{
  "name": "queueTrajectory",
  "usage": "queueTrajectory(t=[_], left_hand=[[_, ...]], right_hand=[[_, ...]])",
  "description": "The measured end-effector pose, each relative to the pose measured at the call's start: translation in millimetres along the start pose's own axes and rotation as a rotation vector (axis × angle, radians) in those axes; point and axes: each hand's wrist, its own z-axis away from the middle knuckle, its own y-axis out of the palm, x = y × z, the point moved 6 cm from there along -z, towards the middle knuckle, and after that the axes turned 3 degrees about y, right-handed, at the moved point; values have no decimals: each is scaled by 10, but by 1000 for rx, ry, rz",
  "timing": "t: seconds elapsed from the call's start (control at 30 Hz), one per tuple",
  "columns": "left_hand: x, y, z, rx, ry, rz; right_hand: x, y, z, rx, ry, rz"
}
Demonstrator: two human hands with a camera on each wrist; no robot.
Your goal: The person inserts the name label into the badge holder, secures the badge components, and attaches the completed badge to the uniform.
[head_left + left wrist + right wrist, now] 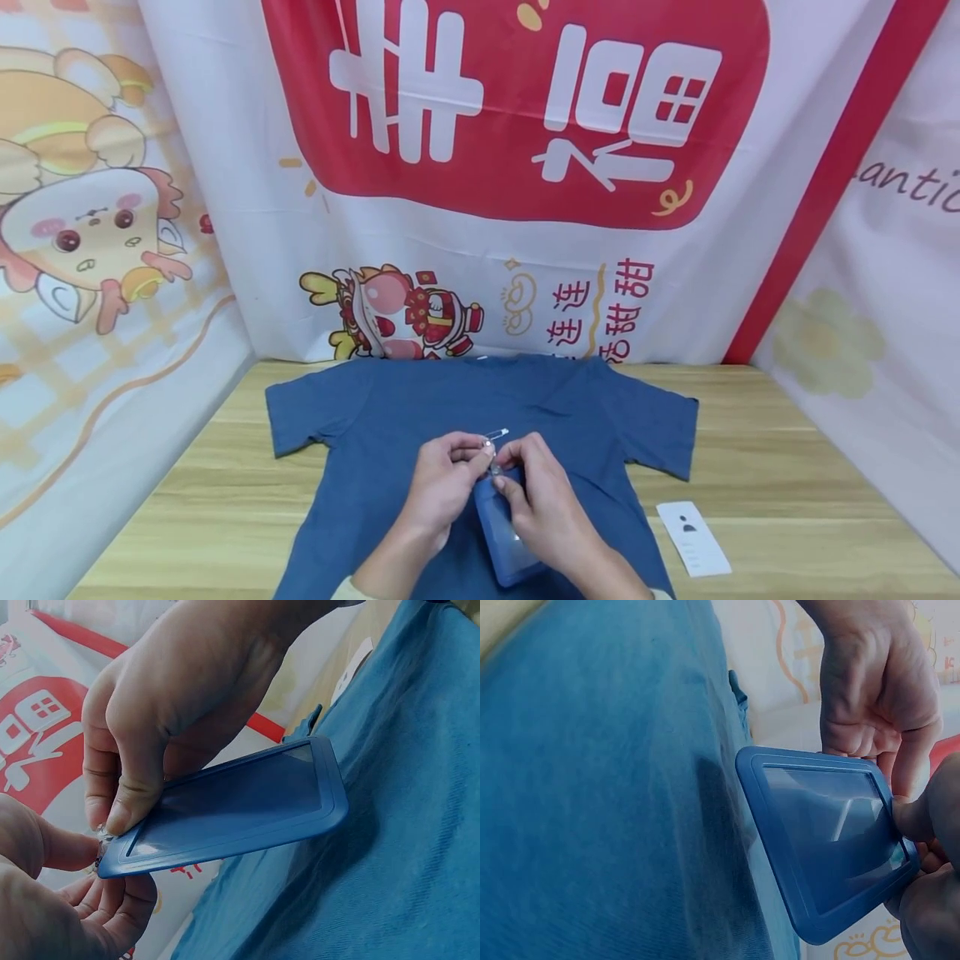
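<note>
I see my left hand (pixel 442 479) pinching the small metal safety pin (pixel 497 433) at the top end of the blue badge holder (pixel 506 533), thumb and fingers closed on it. The holder is lifted off the blue T-shirt (pixel 390 408) spread on the worktop (pixel 787 442), its long axis running from the hands back toward me, clip end pointing away. My right hand (pixel 536 492) grips that same top edge, fingers clamped on the frame. A white card (pixel 693 537) lies on the worktop, well apart to the right.
</note>
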Motion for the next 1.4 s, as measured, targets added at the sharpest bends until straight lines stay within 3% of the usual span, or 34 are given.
queueTrajectory(t=[0.27, 0.47, 0.53, 0.67, 0.8, 1.1, 1.4], left_hand=[[3, -8, -11, -11, -18, 16], [4, -41, -19, -55, -9, 58], [-5, -73, -26, -65, -20, 86], [9, -140, -25, -42, -96, 124], [29, -157, -38, 7, -150, 134], [23, -155, -54, 13, -173, 150], [16, -192, -47, -5, -181, 171]], right_hand=[[66, -9, -20, -30, -82, 25], [214, -10, -11, -122, -288, 60], [235, -21, -25, -138, -311, 28], [171, -40, -35, -139, -250, -58], [126, -72, -18, -154, -250, -79], [2, -162, -10, -107, -19, -242], [22, -182, -37, -59, -26, -293]])
